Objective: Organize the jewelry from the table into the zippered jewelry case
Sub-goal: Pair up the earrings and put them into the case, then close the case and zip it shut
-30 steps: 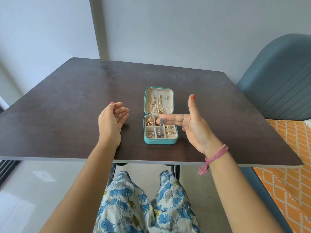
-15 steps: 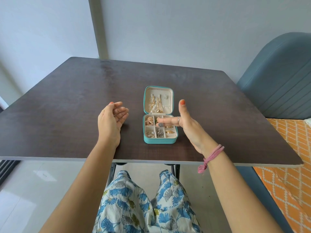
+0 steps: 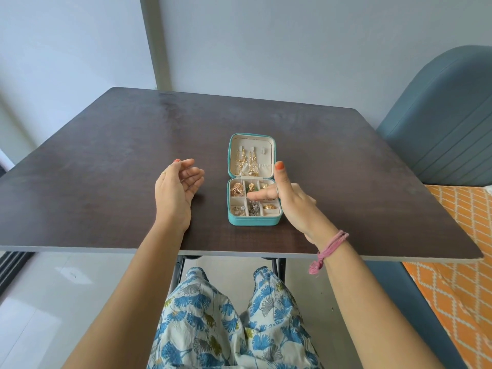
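Jewelry case [image 3: 254, 221], teal and unzipped, is lying open at the centre of the frame on the dark surface [image 3: 106, 169], gold and silver pieces filling its compartments. The right hand [image 3: 288, 201] is reaching over the tray, forefinger extended, thumb raised, holding nothing. The left hand [image 3: 177, 191] is resting left of the case, fingers loosely curled and empty.

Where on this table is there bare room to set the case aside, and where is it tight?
Bare tabletop lies left of the left hand, behind the jewelry case up to the far edge, and right of the right hand toward the chair. It is tight only in the strip between the left hand and the case.
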`<act>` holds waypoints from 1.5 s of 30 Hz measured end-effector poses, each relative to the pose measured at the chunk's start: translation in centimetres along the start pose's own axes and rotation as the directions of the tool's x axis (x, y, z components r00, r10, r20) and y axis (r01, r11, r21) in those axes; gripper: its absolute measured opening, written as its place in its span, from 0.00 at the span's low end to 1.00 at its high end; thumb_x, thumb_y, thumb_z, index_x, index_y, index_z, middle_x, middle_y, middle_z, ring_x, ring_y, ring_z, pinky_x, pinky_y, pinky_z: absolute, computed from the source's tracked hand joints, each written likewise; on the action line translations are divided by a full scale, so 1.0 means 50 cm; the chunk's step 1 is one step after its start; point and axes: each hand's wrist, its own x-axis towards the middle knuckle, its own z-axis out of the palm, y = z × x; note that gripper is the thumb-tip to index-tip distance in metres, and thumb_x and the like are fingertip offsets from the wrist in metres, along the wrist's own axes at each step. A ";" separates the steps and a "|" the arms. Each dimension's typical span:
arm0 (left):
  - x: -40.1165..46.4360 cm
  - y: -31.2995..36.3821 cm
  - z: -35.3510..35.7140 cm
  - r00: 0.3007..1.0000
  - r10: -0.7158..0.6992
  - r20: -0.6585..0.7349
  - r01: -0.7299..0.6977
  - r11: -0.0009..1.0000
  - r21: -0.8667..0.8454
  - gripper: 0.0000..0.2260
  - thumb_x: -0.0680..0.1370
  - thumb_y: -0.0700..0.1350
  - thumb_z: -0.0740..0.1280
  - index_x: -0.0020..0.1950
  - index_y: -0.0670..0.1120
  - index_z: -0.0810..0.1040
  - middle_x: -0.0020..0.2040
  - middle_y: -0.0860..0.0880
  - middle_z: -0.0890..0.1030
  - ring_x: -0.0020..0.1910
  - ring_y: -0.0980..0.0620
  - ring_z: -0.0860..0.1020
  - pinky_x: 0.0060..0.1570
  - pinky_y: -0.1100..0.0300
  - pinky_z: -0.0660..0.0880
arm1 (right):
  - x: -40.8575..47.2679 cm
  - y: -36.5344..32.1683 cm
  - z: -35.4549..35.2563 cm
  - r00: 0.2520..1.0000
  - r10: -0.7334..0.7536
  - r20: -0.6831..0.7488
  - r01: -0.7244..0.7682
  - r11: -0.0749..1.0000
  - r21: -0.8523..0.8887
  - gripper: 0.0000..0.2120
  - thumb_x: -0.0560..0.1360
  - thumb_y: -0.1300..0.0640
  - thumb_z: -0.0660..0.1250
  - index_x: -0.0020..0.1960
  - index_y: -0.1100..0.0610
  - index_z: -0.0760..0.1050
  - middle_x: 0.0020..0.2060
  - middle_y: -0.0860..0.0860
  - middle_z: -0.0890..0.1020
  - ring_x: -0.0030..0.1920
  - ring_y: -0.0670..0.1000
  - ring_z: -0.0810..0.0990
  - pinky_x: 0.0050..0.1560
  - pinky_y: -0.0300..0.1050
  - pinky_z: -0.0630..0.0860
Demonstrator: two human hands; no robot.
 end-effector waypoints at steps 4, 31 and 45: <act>-0.001 -0.001 0.000 1.000 0.001 -0.001 -0.001 1.000 0.010 0.12 0.81 0.43 0.58 0.46 0.43 0.79 0.34 0.48 0.81 0.39 0.52 0.82 0.48 0.58 0.79 | 0.002 0.002 -0.002 1.000 0.003 0.004 -0.003 1.000 0.028 0.44 0.67 0.28 0.31 0.52 0.40 0.83 0.67 0.43 0.75 0.67 0.49 0.70 0.72 0.59 0.50; -0.016 -0.020 0.040 0.995 -0.061 0.080 0.059 0.998 0.028 0.16 0.81 0.45 0.58 0.67 0.42 0.73 0.63 0.47 0.79 0.62 0.51 0.77 0.66 0.55 0.69 | 0.082 0.029 -0.034 0.891 0.169 -0.422 0.279 0.532 0.799 0.29 0.80 0.36 0.46 0.64 0.51 0.76 0.59 0.48 0.81 0.58 0.45 0.79 0.53 0.42 0.73; -0.036 -0.045 0.086 0.956 -0.151 0.253 0.133 0.987 0.087 0.25 0.82 0.54 0.51 0.74 0.42 0.64 0.70 0.46 0.72 0.67 0.51 0.72 0.72 0.52 0.64 | 0.105 0.032 0.022 0.993 0.063 -0.099 0.054 0.505 0.861 0.38 0.77 0.32 0.41 0.77 0.55 0.57 0.75 0.49 0.64 0.73 0.47 0.65 0.67 0.43 0.65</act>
